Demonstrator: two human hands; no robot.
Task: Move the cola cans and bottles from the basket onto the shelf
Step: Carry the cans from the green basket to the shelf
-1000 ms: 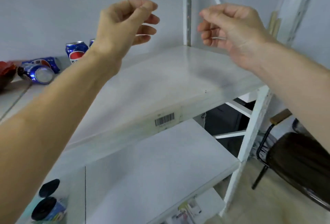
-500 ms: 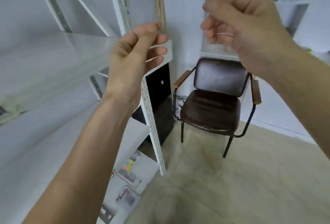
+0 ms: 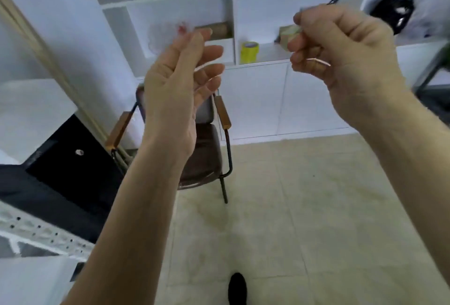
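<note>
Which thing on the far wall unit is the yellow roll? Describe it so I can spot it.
On the white wall unit behind the chair, look at the cubby above the cabinet doors, between the raised hands. The yellow roll stands at that cubby's left edge, the only bright yellow thing there.

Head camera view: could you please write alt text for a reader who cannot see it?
Two empty hands, left hand and right hand, are raised with loosely curled fingers above a tiled floor. Behind them stand a brown armchair and white wall shelves; no cans or basket are visible.
</note>
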